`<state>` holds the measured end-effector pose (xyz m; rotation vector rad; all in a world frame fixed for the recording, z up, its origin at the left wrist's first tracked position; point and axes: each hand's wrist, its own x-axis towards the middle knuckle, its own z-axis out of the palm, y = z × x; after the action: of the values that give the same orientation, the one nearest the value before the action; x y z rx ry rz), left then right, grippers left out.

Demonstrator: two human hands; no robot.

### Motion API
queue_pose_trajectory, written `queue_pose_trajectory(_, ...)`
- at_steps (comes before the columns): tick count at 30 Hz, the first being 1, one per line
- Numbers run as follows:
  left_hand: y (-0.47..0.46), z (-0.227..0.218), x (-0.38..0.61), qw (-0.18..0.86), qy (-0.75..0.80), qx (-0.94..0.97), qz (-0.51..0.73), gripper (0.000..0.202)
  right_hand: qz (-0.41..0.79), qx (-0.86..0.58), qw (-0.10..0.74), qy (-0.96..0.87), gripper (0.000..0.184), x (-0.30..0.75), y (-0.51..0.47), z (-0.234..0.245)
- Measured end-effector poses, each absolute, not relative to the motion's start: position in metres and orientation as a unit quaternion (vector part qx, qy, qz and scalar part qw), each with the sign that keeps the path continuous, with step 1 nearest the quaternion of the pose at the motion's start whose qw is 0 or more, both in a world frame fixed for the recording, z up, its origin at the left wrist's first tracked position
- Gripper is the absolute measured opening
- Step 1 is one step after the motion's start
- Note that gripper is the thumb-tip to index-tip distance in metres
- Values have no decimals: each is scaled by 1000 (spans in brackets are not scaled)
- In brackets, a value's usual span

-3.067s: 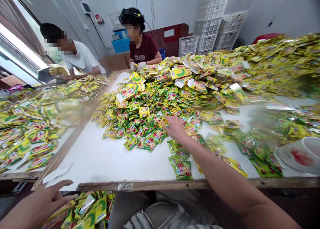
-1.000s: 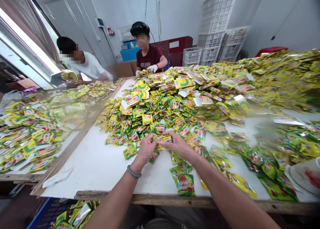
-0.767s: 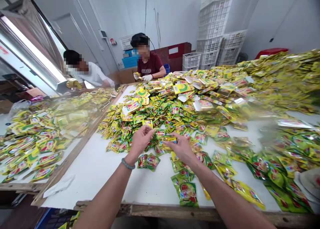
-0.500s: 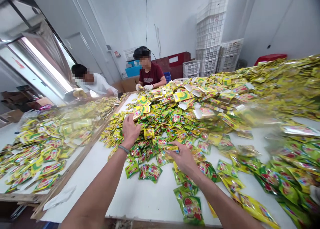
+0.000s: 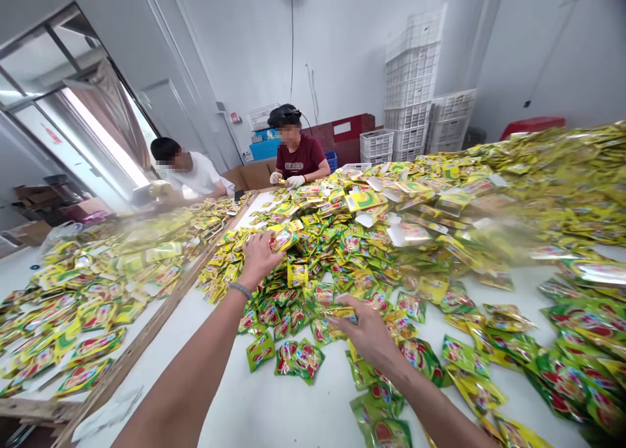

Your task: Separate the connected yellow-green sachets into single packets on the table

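Observation:
My left hand (image 5: 257, 257) reaches forward into the heap of green and yellow sachets (image 5: 372, 239) and closes on a larger yellow packet (image 5: 283, 239). A bead bracelet is on that wrist. My right hand (image 5: 366, 330) sits nearer me, fingers pinched on a small stack of yellow sachets (image 5: 340, 313). Loose green sachets (image 5: 293, 357) lie on the white table (image 5: 274, 409) between my arms.
A second table (image 5: 78, 291) on the left, covered with sachets, is split off by a wooden edge (image 5: 147, 334). Two people sit at the far end, one in a maroon shirt (image 5: 298, 158), one in white (image 5: 195, 174). White crates (image 5: 411, 89) are stacked by the back wall.
My left hand left my right hand and stretched forward into the heap, closing on a yellow packet. My right hand kept its sachets. The view tilted upward.

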<state>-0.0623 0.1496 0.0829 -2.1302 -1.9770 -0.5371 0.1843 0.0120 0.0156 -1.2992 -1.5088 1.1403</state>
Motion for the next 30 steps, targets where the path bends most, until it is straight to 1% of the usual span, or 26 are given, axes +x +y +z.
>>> queue_pose_trajectory(2,117,77,-56,81,-611,-757,-217,54,490,-487,429,-582,30,185,11,21)
queue_pose_trajectory(5,66,64,-45,0,-516,-828,-218,53,548,-443,461,-539,41,188,10,30)
queue_pose_trajectory(7,39,53,-36,-63,-470,-857,-202,54,579,-427,453,-526,43,189,9,34)
queue_pose_trajectory(9,21,43,-29,-103,-458,-855,-219,58,601,-421,431,-525,38,190,8,34)
queue_pose_trajectory(11,10,33,-23,-121,-491,-806,-308,63,622,-413,433,-505,34,189,8,31)
queue_pose_trajectory(13,5,25,-18,-159,-548,-686,-451,66,639,-397,480,-451,36,188,9,28)
queue_pose_trajectory(15,4,19,-11,-268,-575,-534,-559,63,654,-383,523,-389,40,185,10,25)
queue_pose_trajectory(17,3,14,-4,-424,-546,-426,-584,56,666,-380,537,-352,44,182,11,22)
queue_pose_trajectory(18,4,13,0,-487,-521,-392,-581,53,671,-382,530,-351,45,179,10,20)
queue_pose_trajectory(19,4,12,3,-528,-498,-368,-581,51,677,-383,514,-361,44,177,9,18)
queue_pose_trajectory(21,6,12,6,-543,-478,-323,-610,50,678,-389,470,-411,38,174,7,14)
queue_pose_trajectory(23,8,13,2,-514,-488,-295,-640,53,652,-408,418,-483,34,174,5,12)
queue_pose_trajectory(25,9,15,-5,-498,-501,-308,-638,53,610,-432,384,-542,33,176,5,12)
queue_pose_trajectory(27,7,15,-12,-499,-509,-365,-599,48,579,-441,396,-560,36,180,6,16)
queue_pose_trajectory(30,3,12,-16,-507,-506,-491,-496,39,510,-448,483,-553,38,186,10,24)
